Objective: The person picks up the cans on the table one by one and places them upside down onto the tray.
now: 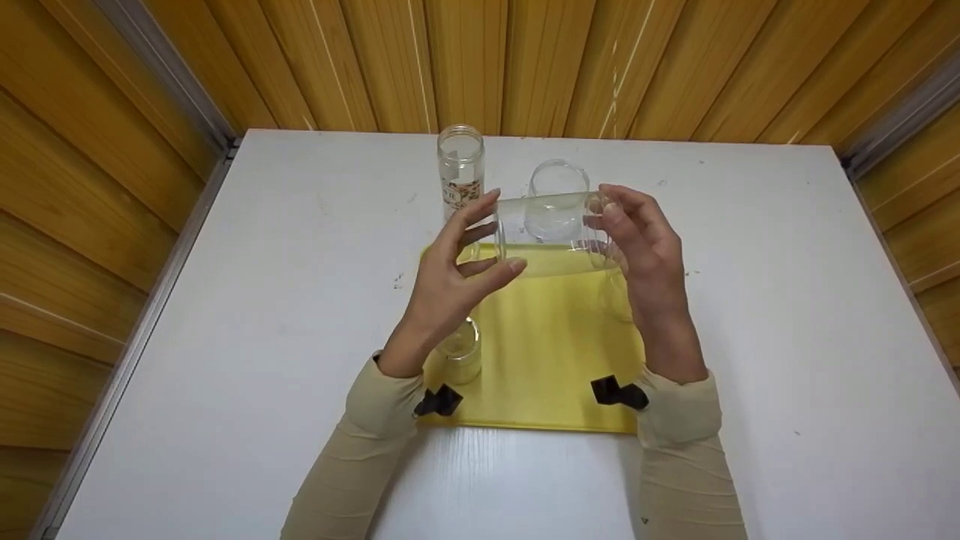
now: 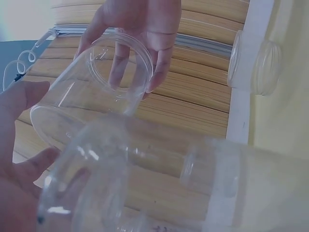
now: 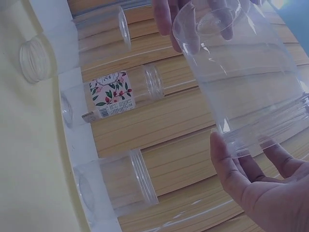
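Observation:
A clear jar (image 1: 551, 232) is held on its side in the air, overlapping the far part of the yellow tray (image 1: 555, 360) in the head view. My left hand (image 1: 454, 274) grips its closed bottom end, thumb below and fingers above. At the other end, my right hand (image 1: 649, 262) holds the threaded, lidless mouth. The left wrist view shows the right hand's fingers around that mouth (image 2: 120, 63). In the right wrist view the jar's wall (image 3: 251, 77) is see-through and bears no label, and my right hand (image 3: 270, 193) curls under the mouth end.
Behind the hands stand a tall jar with a floral label (image 1: 461, 165) and a wide clear jar (image 1: 559, 176). On the tray are a small jar (image 1: 460, 356) by the left wrist and another jar (image 1: 616, 300) partly behind the right hand. Wood-patterned panels (image 1: 465, 67) border the white table (image 1: 300, 285).

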`<state>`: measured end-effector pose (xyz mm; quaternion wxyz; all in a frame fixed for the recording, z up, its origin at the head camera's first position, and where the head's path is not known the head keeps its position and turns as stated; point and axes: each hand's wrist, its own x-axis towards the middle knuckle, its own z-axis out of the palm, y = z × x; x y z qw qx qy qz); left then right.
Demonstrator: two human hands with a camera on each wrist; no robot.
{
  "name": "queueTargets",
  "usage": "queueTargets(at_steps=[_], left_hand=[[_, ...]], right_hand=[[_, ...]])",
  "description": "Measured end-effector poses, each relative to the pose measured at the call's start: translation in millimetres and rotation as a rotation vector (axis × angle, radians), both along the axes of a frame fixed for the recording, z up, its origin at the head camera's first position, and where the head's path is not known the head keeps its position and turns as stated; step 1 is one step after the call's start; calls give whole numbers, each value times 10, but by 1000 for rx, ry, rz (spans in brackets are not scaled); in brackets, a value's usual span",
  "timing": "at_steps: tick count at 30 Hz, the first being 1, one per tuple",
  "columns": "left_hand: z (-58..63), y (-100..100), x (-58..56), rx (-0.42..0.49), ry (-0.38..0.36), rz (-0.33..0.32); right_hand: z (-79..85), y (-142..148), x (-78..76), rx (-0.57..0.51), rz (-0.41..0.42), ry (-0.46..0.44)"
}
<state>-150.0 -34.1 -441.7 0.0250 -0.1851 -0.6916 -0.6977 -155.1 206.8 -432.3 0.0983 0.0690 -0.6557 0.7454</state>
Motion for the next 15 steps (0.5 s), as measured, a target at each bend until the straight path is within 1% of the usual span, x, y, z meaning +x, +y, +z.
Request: queueTargets(at_steps=[7,15], left_hand=[[23,-17,-6,80,-6,-17],[29,-40,-4,98,8,-15]], right_hand=[[23,-25,21,-7,37,3],[45,-26,37,13,51,-12]])
